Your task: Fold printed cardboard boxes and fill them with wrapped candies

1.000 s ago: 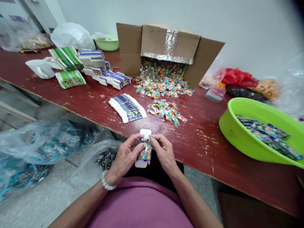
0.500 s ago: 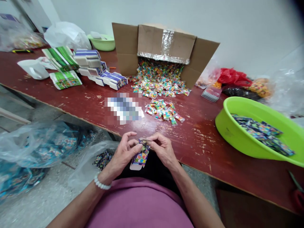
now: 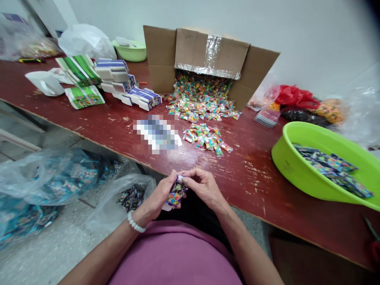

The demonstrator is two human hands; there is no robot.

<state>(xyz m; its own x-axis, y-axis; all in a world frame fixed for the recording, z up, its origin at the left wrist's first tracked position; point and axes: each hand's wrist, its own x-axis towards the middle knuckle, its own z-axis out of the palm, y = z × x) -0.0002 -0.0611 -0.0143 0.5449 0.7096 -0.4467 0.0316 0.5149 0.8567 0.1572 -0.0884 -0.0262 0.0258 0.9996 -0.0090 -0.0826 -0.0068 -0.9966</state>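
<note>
A small printed carton, purple with colourful cartoon figures, is held between both hands above my lap at the table's front edge. My left hand wraps round its left side, with fingertips showing behind it on the right. At the carton's top, my right hand pinches the end flap between thumb and fingers. A pale flap sticks out at the lower end, partly covered by my left hand. Beyond the hands lies a small pile of candy packets in clear wrappers.
Tipped on its side, a cardboard box spills more packets onto the red table. Bundled flat cartons and a white mug are at left. A green basin at right holds dark packets. Plastic bags stand on the floor.
My left hand has closed round the carton, its fingers now behind it instead of raised. The flap at the top has been pressed down under my right thumb.
</note>
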